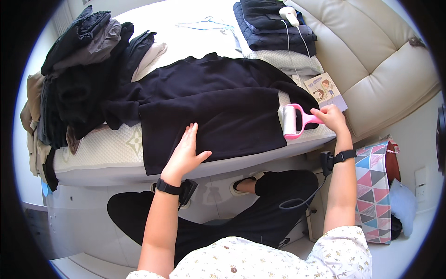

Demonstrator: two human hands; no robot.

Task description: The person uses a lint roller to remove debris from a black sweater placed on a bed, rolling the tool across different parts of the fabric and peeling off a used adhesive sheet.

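A black long-sleeved top [218, 111] lies spread over the edge of a white quilted mattress [93, 151]. My left hand [186, 151] rests on its lower part, palm down, with the fingers stretched out and the thumb apart. In my right hand [331, 117] is the handle of a pink lint roller [304, 122]. Its white sticky roll is at the right edge of the top, over the mattress; whether it touches the fabric I cannot tell.
A tall heap of dark clothes [79, 83] stands on the left. Behind lie a blue hanger [204, 23] and folded dark jackets [265, 28] with a white corded device [290, 16] on them. A booklet [325, 90] lies beside the beige headboard [371, 56]. A patterned bag [373, 190] stands right.
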